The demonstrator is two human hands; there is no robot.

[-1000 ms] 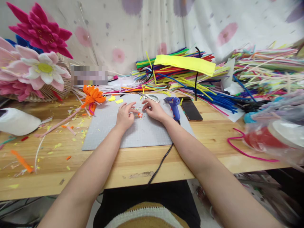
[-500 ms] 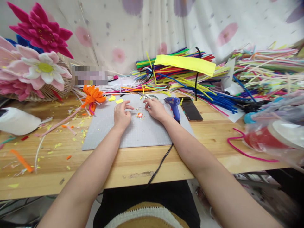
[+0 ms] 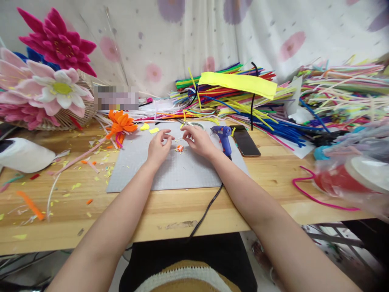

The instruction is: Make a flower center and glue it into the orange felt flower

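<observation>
A small orange and yellow tufted piece (image 3: pixel 180 149) lies on the grey cutting mat (image 3: pixel 176 172). My left hand (image 3: pixel 158 148) rests on the mat just left of it, fingers slightly apart and curled toward it. My right hand (image 3: pixel 197 140) sits just right of it, fingertips close to the piece. Whether either hand pinches a thin strand is too small to tell. A pair of scissors (image 3: pixel 191 124) lies behind my right hand.
A blue glue gun (image 3: pixel 223 136) and a dark phone (image 3: pixel 245 140) lie right of the mat. Piles of coloured pipe cleaners (image 3: pixel 243 97) fill the back. An orange flower (image 3: pixel 120 121), big pink flowers (image 3: pixel 45 89), and clippings sit left. A plastic bag (image 3: pixel 352 170) is at right.
My left hand lifted off the small piece and drew back left, then closed in again. My right hand shifted slightly toward the piece. The view tilted a little.
</observation>
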